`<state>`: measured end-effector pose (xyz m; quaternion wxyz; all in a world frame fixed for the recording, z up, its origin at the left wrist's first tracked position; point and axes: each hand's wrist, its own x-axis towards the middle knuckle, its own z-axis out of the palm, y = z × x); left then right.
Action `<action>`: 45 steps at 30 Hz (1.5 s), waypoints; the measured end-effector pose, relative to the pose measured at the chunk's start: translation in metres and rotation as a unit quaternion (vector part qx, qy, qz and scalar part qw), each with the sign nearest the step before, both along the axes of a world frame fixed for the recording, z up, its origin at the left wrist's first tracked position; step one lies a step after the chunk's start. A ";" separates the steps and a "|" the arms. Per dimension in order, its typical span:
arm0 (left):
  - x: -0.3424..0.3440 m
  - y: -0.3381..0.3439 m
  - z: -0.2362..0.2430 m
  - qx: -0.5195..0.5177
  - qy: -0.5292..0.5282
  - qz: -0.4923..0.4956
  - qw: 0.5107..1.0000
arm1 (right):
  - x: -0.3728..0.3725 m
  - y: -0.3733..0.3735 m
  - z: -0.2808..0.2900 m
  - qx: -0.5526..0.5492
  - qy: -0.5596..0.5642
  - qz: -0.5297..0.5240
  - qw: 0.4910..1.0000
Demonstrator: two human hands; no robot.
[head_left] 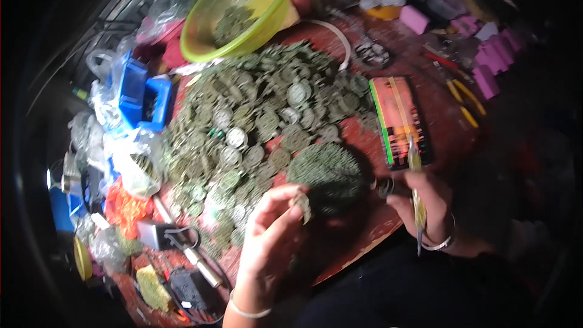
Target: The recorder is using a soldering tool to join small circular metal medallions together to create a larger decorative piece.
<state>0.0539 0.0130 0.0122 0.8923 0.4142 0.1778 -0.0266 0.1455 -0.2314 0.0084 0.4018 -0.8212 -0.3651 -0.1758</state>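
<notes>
My left hand (270, 222) pinches a small pale coin-like disc (302, 205) between thumb and fingertips. My right hand (432, 203) is closed around a slim tool with a yellowish handle (419, 209) and a thin metal point at each end. At that hand's fingertips is a small dark round thing (384, 187), too blurred to name. Between the hands lies a rounded dark green pad (328, 167) with a bristly surface. Beyond it spreads a large heap of greenish coin-like discs (267, 124), several of them with cut-out patterns.
A phone-like device with an orange screen (398, 115) lies on the red table (449, 118). Yellow-handled pliers (464, 100) and pink foam blocks (495, 61) are at the right. Behind the heap stands a yellow-green bowl (193, 30); blue bins (130, 91) and plastic bags sit left.
</notes>
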 end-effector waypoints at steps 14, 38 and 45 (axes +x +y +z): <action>-0.001 0.012 -0.007 -0.160 -0.005 -0.031 0.987 | 0.038 0.009 0.031 -0.026 -0.054 0.089 0.994; -0.002 0.008 0.004 -0.113 0.045 -0.003 0.993 | 0.010 0.020 0.007 -0.076 -0.035 0.124 0.989; -0.003 0.009 0.001 -0.125 0.041 -0.009 0.991 | 0.009 0.018 0.006 -0.080 -0.018 0.120 0.989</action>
